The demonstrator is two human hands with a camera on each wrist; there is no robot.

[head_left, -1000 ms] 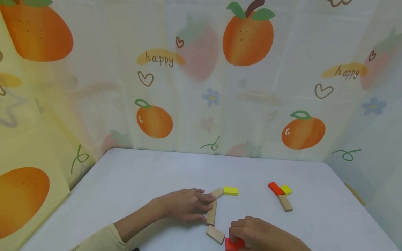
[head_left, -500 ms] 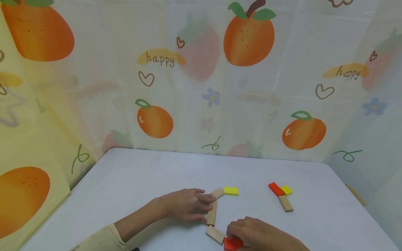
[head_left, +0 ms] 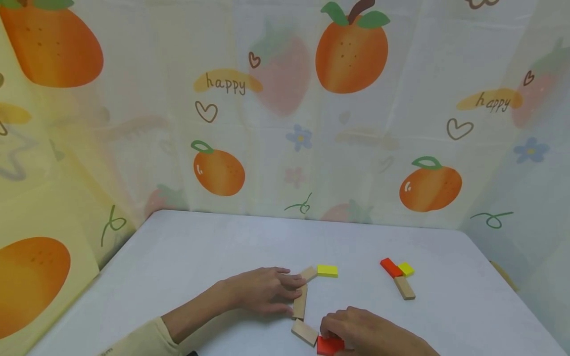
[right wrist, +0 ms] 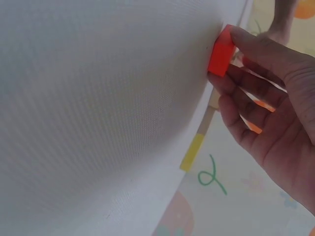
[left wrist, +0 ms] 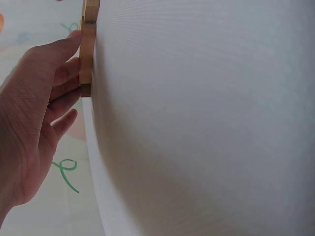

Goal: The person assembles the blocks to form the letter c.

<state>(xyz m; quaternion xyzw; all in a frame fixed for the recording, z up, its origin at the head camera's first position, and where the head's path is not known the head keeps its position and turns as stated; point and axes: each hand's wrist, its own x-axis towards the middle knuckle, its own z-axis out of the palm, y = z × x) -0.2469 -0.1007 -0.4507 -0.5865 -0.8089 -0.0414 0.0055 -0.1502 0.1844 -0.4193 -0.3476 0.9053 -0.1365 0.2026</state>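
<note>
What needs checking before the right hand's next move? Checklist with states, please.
1. Right hand has the near red block: ok, pinched between thumb and fingers.
2. Left hand at the row: ok, touching the middle wooden block.
3. Near red block meets the near wooden block without a gap: cannot tell.
4. Row's far end in place: ok, yellow block beside the far wooden block.
5. Loose group at right, including a red block, clear of both hands: ok.
</note>
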